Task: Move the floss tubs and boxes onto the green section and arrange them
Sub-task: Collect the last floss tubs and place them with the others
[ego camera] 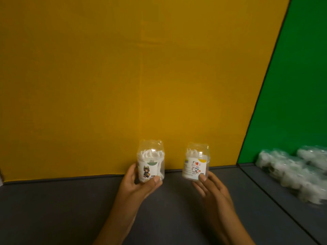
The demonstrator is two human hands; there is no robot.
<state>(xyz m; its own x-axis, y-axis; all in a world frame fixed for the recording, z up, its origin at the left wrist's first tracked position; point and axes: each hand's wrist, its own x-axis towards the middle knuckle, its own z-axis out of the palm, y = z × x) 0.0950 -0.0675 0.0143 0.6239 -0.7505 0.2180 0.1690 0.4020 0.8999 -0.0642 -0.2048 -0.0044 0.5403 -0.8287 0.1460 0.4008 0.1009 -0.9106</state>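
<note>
Upright, one floss tub [151,160] in left-hand fingers [141,183], another tub [195,162] pinched by right-hand fingers [209,187].

Two clear floss tubs — green-labelled tub [150,162] and yellow-labelled tub [196,162] — upright, apart; blurred tubs [293,172] clustered far right.

The single head-worn camera is looking forward and down from close above the dark grey padded desk [53,209], facing the flat yellow backdrop panel [123,76], the flat green backdrop panel [297,85] showing at right.
</note>
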